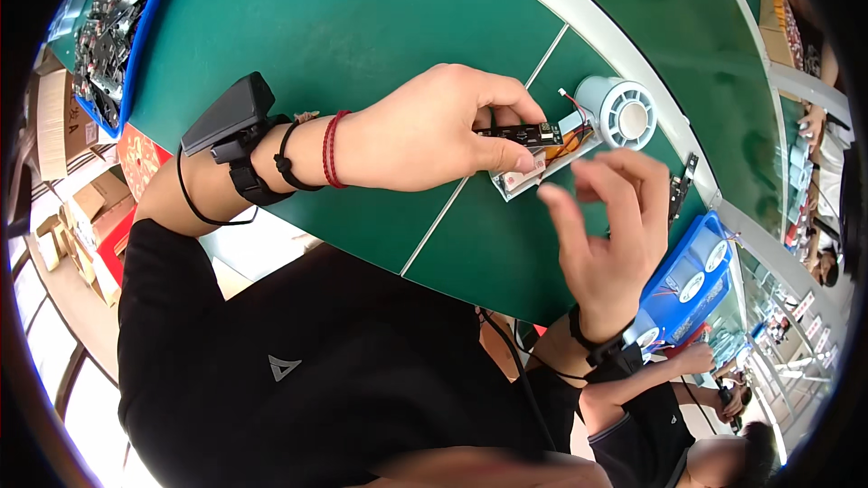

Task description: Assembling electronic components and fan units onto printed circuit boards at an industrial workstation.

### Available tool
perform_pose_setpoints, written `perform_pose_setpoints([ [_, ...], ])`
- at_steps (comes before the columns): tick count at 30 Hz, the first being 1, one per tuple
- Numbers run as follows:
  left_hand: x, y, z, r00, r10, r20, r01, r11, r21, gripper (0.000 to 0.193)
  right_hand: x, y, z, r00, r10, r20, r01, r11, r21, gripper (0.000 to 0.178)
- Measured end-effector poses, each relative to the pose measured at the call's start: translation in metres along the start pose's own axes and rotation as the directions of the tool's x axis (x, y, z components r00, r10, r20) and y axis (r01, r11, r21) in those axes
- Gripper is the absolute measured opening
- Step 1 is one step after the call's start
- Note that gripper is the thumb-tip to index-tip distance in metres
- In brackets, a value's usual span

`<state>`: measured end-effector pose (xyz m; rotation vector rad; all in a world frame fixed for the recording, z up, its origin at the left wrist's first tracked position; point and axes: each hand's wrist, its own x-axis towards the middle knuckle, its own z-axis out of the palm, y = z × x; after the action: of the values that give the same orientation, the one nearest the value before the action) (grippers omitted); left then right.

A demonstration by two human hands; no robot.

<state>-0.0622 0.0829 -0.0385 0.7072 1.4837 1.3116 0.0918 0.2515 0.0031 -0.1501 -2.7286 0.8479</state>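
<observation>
My left hand [432, 131] is closed, with thumb and fingers pinching a narrow black circuit board [542, 134]. Below the board lies a light blue handheld fan [592, 119], its round slotted head to the right and its handle opened up. Inside the handle, wires and a pale block with a printed label [523, 178] show; my left fingers cover part of it. A loose lead with a small white plug [562, 92] sticks up beside the fan head. Just right of the handle hovers my right hand [615, 226], its fingers curved and apart, with nothing visible between them.
A blue bin of dark small parts [113, 36] stands at the far left. Another black board [683, 185] lies right of the fan. Beyond my right wrist is a blue tray [692, 285] of round fan parts. A person's arm [651, 380] reaches in at lower right.
</observation>
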Motion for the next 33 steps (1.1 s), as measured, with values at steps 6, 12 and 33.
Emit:
perform_pose_setpoints([
  [6,-0.003,-0.01,0.001,0.999,0.033,-0.025,-0.035,0.997,-0.071,0.035,-0.004,-0.019,0.014,0.913,0.345,0.219,-0.342,0.938,-0.056,0.016],
  [12,-0.001,-0.02,0.001,0.85,0.514,-0.111,-0.453,0.823,0.344,0.039,-0.007,-0.001,0.003,0.939,0.343,-0.006,-0.33,0.907,0.261,0.011],
  [33,0.007,-0.019,-0.001,0.77,0.633,-0.078,-0.51,0.685,0.52,0.042,0.005,0.012,0.018,0.991,0.017,-0.134,0.027,0.948,0.317,0.018],
])
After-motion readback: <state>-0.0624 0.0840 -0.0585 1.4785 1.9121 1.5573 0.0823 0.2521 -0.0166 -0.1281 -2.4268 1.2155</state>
